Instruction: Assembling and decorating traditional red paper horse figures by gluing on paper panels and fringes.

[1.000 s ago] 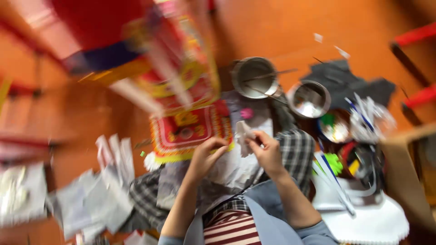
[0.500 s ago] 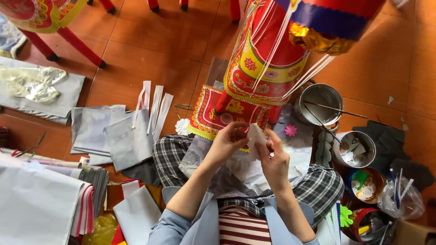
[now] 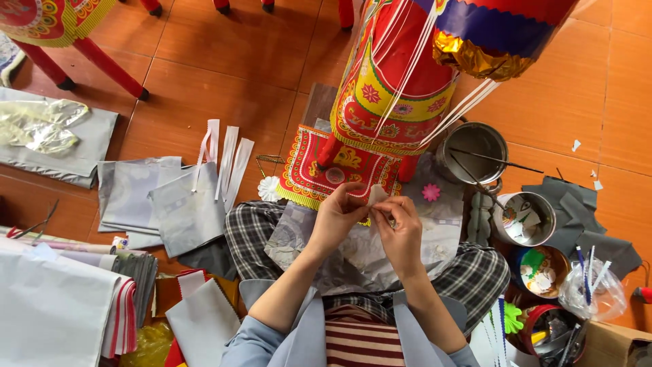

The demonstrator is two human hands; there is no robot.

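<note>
Tiled floor holds a metal pot (image 3: 473, 144) with sticks; both hands (image 3: 370, 221) pinch a white paper piece (image 3: 377, 196).

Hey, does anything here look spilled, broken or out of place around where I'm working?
Nothing looks spilled or broken. Both hands, left hand and right hand, pinch a small pale paper piece over the lap. Small white scraps lie loose on the tiled floor, and grey sheets lie fanned unevenly.

Sleeves: pale blue-grey, pushed up above the elbows.
Top: red-and-white striped, under an open blue-grey jacket.
Trousers: black-and-white checked.
Hands: left hand (image 3: 337, 219) and right hand (image 3: 401, 230) bare.
</note>
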